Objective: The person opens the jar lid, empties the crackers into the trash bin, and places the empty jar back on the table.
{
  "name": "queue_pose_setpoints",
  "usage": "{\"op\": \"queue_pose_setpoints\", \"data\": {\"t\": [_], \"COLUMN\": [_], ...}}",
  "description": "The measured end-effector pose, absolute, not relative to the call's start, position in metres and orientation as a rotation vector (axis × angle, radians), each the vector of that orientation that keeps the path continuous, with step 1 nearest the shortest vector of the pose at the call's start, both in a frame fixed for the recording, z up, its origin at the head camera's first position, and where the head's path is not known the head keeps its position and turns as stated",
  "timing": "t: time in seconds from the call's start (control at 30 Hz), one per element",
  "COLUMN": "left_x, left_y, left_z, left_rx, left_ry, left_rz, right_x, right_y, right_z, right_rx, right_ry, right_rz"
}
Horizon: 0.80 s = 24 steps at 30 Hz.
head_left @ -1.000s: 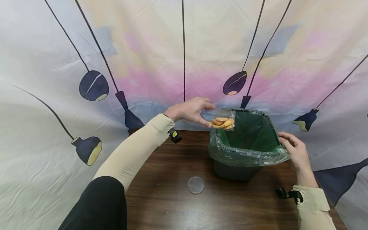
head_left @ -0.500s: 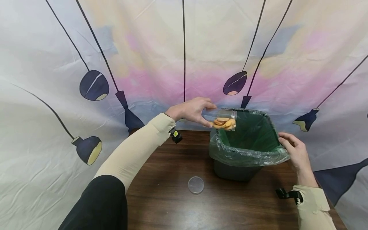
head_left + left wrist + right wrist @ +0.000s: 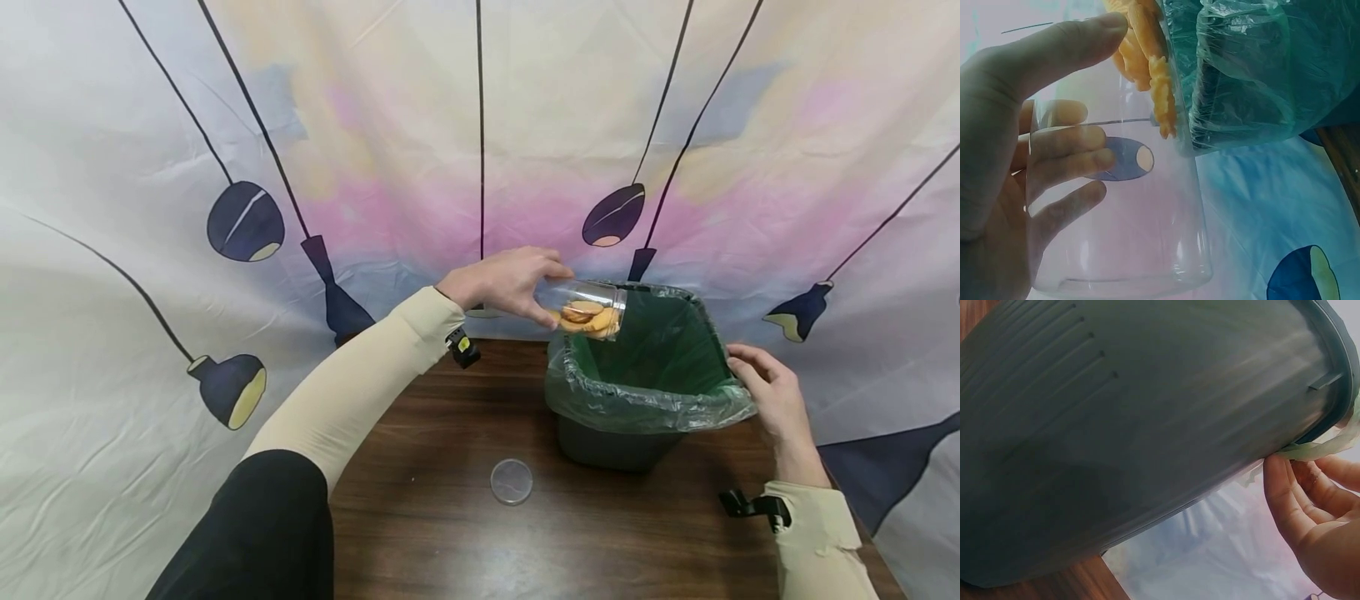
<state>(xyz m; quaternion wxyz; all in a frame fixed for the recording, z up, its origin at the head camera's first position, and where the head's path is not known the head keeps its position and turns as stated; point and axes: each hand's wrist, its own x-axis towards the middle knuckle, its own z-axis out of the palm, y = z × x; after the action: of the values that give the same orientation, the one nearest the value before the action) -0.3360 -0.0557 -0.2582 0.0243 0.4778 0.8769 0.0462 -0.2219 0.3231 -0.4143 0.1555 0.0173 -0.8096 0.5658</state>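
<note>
My left hand point(image 3: 510, 283) grips a clear plastic jar point(image 3: 606, 293) lying on its side, thumb on one side and fingers round the other. Yellow-orange crackers point(image 3: 591, 319) are piled towards its uncapped mouth, which overlaps the left rim of a dark trash bin point(image 3: 611, 450). In the left wrist view, the jar's base half point(image 3: 1135, 244) holds nothing but air. A green translucent bin liner point(image 3: 652, 408) is folded over the rim. At the bin's right corner my right hand point(image 3: 772, 396) pinches the liner's edge point(image 3: 1322, 448) between thumb and fingers.
On the brown wooden table point(image 3: 442, 533) a round clear lid point(image 3: 512, 482) lies flat, left of the bin and nearer to me. Behind the table hangs a cloth backdrop point(image 3: 405, 125) printed with lamps.
The left hand has carried the jar slightly to the right, its mouth further over the bin; the crackers are still inside. My right hand stays in place.
</note>
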Motion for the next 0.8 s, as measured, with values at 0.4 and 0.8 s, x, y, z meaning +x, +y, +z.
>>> {"op": "queue_pose_setpoints", "data": {"t": [0.4, 0.8], "left_x": [-0.33, -0.326], "left_y": [-0.046, -0.036], "left_z": [-0.246, -0.242], "left_rx": [1.563, 1.532], "left_ry": [2.744, 2.779], "left_rz": [-0.057, -0.212], "right_x": [-0.223, -0.223], "right_y": [0.323, 0.323], "right_z": [-0.415, -0.415], "right_rx": [0.04, 0.068], "right_ry": [-2.33, -2.334], "right_rz": [1.609, 1.606]}}
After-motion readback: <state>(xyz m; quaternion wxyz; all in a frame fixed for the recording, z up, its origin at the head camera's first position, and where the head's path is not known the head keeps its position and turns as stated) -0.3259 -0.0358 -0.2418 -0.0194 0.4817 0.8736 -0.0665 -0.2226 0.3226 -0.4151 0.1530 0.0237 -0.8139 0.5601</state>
